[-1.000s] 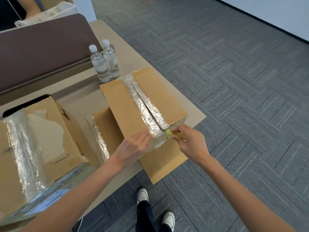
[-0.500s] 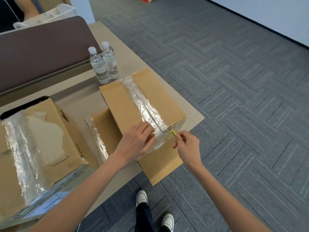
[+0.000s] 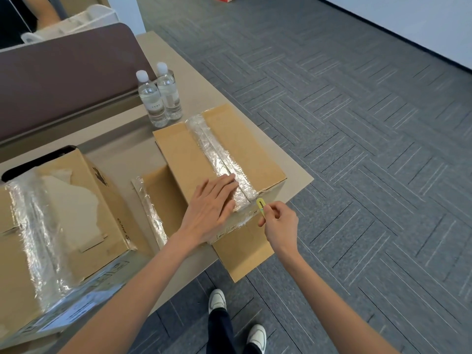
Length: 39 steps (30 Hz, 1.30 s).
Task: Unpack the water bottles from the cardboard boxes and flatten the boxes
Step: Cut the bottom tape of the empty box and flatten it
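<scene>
Left hand (image 3: pixel 213 206) presses flat, fingers together, on the taped brown cardboard box (image 3: pixel 178 159); right hand (image 3: pixel 279 222) pinches a small yellow cutter (image 3: pixel 261 204). Stiff, likely heavy.

The left hand (image 3: pixel 212 208) lies palm down on top of the box (image 3: pixel 184 154), at its near edge, with the fingers straight, close together and pointing away across the top. Its bare forearm runs back from the box toward the body. The right hand (image 3: pixel 279 223) hangs just in front of the box's near side, fingers curled (thumb and forefinger pinching) round a small yellow cutter (image 3: pixel 261 204) whose tip is at the box's near top edge.
</scene>
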Tool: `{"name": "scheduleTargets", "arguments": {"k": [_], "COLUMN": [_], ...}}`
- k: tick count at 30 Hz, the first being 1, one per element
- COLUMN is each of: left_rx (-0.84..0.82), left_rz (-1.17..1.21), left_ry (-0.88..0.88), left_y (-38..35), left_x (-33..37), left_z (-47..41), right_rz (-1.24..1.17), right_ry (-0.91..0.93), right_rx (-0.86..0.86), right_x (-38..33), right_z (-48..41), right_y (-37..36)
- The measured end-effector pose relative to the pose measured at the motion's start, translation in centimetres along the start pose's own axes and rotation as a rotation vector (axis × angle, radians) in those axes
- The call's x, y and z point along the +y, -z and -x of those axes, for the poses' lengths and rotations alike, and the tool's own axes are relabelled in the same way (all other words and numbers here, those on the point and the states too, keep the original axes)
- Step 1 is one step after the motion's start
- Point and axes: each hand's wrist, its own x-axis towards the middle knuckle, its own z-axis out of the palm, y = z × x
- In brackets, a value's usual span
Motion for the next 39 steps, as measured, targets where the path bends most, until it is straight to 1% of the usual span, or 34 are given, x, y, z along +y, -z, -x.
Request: {"name": "scheduleTargets", "arguments": {"k": [5,10,14,18,21,25,28,32,35,39], "left_rx": [0.008,-0.004,-0.004,0.000,-0.005,-0.011,-0.015,-0.001,0.000,0.078], "left_rz": [-0.016,-0.031,-0.023,0.025,0.029,0.020,0.017,0.026,0.079,0.176], "left_ry": [0.033,0.038,0.042,0.057,0.058,0.064,0.068,0.070,0.104,0.138], "left_y": [-0.3,-0.4,-0.5,-0.4,-0.3,-0.2,0.1,0.4,0.5,0.8], "left_x": [0.3,0.3,0.2,0.2,0.3,0.4,0.5,0.7,0.7,0.6], "left_z": [0.0,-0.1,-0.2,-0.2,-0.3,-0.3,-0.3,-0.2,-0.5,-2.1], "right_rz": [-0.038,0.003,0.025,0.010,0.058,0.096,0.120,0.161,0.195,0.204], "right_ry": [-0.022,0.002,0.002,0.009,0.064,0.143,0.173,0.220,0.275,0.328], "right_rx": [-0.017,-0.026,-0.061,-0.134,-0.145,-0.077,-0.070,-0.091,-0.114,-0.151], "right_x": [0.8,0.5,0.6,0.5,1.0,1.7,1.0,0.2,-0.6,-2.4], "right_z": [0.6,1.1,1.1,0.8,0.8,0.6,0.4,-0.9,-2.5,-5.2], "right_y": [-0.7,-1.1,-0.8,0.2,1.0,1.7,2.3,2.8,2.6,1.5]}}
